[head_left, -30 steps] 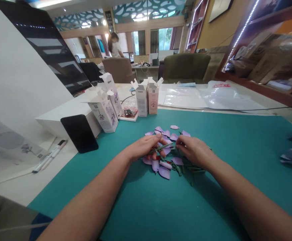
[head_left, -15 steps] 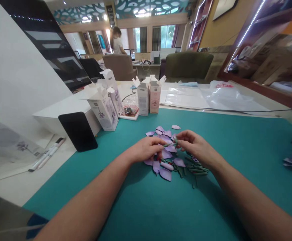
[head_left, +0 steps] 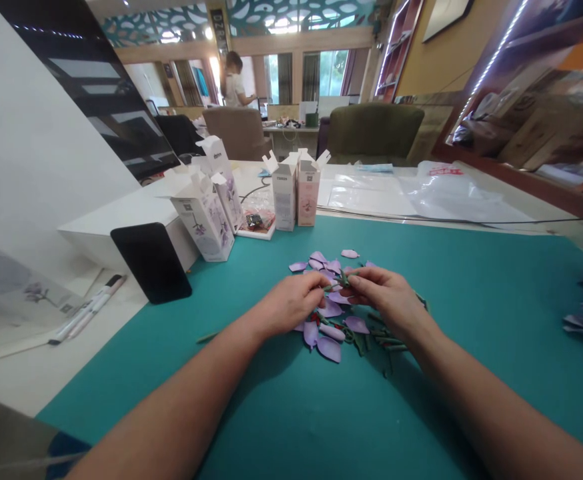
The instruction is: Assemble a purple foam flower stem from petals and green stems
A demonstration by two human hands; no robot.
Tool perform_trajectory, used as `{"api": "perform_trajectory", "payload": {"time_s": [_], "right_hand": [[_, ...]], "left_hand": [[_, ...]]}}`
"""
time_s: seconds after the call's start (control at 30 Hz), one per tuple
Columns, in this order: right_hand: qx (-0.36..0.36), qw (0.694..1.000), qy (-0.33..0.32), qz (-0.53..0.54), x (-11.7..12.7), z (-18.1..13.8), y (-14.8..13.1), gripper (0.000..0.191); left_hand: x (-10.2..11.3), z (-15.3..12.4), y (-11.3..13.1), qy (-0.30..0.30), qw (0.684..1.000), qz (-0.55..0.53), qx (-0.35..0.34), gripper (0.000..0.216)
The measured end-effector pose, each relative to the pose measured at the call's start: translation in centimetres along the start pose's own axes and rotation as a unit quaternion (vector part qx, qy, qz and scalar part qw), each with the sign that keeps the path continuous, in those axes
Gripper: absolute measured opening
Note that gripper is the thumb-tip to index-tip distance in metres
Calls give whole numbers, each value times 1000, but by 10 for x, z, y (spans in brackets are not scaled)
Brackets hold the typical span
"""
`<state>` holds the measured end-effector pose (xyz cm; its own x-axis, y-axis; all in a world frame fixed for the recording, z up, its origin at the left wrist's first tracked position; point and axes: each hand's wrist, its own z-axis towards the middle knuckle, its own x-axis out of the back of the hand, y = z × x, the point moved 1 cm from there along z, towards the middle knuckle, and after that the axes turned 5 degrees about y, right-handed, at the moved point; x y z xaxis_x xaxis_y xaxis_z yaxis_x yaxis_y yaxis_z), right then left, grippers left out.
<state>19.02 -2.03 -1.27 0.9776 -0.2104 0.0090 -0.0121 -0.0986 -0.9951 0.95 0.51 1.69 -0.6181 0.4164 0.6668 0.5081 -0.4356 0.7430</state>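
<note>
My left hand and my right hand meet over a heap of lilac paper petals on the teal mat. Both hands pinch a thin green stem held between their fingertips. Short green stem pieces lie under and beside my right hand. More loose petals lie just beyond my fingers. A green stick end shows by my left forearm.
Several open small cartons stand at the mat's far left edge, two more behind. A black phone leans against a white box. Pens lie at the left. Plastic sheets lie beyond. A person stands far back.
My hands have drawn closer together and lifted the green stem a little above the petals. The camera shifted slightly, and a green stick end now shows by my left forearm.
</note>
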Motion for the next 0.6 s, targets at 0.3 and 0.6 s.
{"api": "perform_trajectory", "payload": {"time_s": [0.3,0.6], "right_hand": [[107,990,28,-86,-8,-10,-4,23],[147,977,30,-151,-8,-10,3,16]], "left_hand": [[-4,-1,-3,18,996,76,-47,32],[-5,0,-7,32,993,104,-45,34]]}}
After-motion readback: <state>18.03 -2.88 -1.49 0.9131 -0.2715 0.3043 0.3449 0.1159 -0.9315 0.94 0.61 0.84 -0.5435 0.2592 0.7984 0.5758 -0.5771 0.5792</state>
